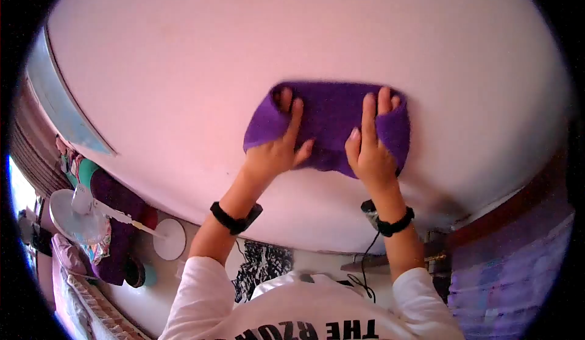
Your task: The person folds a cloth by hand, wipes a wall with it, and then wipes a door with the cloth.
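Observation:
A purple cloth [332,111] is spread against a large pale pinkish surface [304,29], which looks like a wall. My left hand [274,145] grips the left side of the cloth, its edge curled over some fingers while the index finger and thumb lie on top. On the right side, my right hand [373,154] holds the cloth in the same way, index finger and thumb stretched over it. Part of the fingers of both hands is hidden in the folds. Black bands [396,223] circle both wrists.
A white standing fan [79,215] is at the lower left, near a bed-like frame [91,303] and piled fabrics. Purple-blue checked fabric [506,285] lies at the lower right. A black cable [364,267] hangs by my body. A black-and-white patterned cloth [262,267] is below.

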{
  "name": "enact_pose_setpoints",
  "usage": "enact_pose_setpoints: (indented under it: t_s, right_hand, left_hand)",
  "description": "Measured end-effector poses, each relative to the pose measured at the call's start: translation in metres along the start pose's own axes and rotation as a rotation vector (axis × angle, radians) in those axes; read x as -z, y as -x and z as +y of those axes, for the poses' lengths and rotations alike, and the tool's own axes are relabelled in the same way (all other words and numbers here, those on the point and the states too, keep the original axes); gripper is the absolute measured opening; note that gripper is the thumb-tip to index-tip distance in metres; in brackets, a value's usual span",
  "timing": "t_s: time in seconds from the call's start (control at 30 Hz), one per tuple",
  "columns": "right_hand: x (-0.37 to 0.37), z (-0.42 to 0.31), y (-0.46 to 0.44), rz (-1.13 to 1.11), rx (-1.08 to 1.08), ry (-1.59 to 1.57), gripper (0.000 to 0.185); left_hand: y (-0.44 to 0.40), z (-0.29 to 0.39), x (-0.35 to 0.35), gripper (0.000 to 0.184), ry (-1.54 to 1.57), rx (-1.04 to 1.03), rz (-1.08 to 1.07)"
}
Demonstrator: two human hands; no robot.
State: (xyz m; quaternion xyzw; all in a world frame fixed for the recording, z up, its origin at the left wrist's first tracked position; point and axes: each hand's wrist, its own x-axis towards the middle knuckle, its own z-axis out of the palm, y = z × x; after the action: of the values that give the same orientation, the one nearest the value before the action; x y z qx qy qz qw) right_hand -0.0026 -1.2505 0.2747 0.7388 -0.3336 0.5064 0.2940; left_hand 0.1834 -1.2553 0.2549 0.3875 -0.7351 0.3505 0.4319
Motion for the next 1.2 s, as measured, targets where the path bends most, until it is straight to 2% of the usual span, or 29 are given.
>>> enact_pose_setpoints:
  t_s: [0.1, 0.17, 0.3, 0.5, 0.8, 0.87, 0.97, 1.0, 1.2]
  right_hand:
    - [-0.006, 0.003, 0.036, -0.073, -0.001, 0.077, 0.053]
    - [-0.005, 0.005, 0.050, -0.119, 0.062, 0.013, 0.051]
    - [0.013, 0.010, 0.037, -0.152, 0.070, -0.087, 0.052]
    - [0.025, 0.021, 0.020, -0.004, -0.032, -0.042, 0.052]
    - [0.008, 0.031, 0.057, -0.012, 0.064, 0.020, 0.053]
    - [0.005, 0.033, 0.060, -0.017, 0.080, 0.003, 0.052]
    - [0.008, 0.031, 0.060, -0.035, 0.110, -0.003, 0.051]
    - [0.011, 0.030, 0.053, -0.071, 0.130, -0.013, 0.050]
    - [0.011, 0.017, 0.012, -0.124, 0.190, -0.157, 0.049]
  left_hand:
    - [0.035, 0.002, -0.013, 0.060, -0.016, -0.029, -0.046]
    - [0.048, 0.002, -0.016, 0.059, 0.005, -0.052, -0.104]
    - [0.031, 0.002, -0.005, 0.061, 0.029, -0.024, -0.145]
    - [-0.004, 0.023, -0.004, 0.060, 0.180, -0.003, -0.034]
    - [0.042, 0.042, -0.039, 0.060, -0.037, 0.080, -0.023]
    - [0.053, 0.041, -0.043, 0.081, 0.018, 0.050, -0.080]
    - [0.049, 0.046, -0.032, 0.075, 0.123, 0.121, -0.026]
    - [0.046, 0.043, -0.028, 0.083, 0.117, 0.129, -0.053]
    - [0.024, 0.024, -0.012, 0.092, 0.129, 0.199, -0.009]
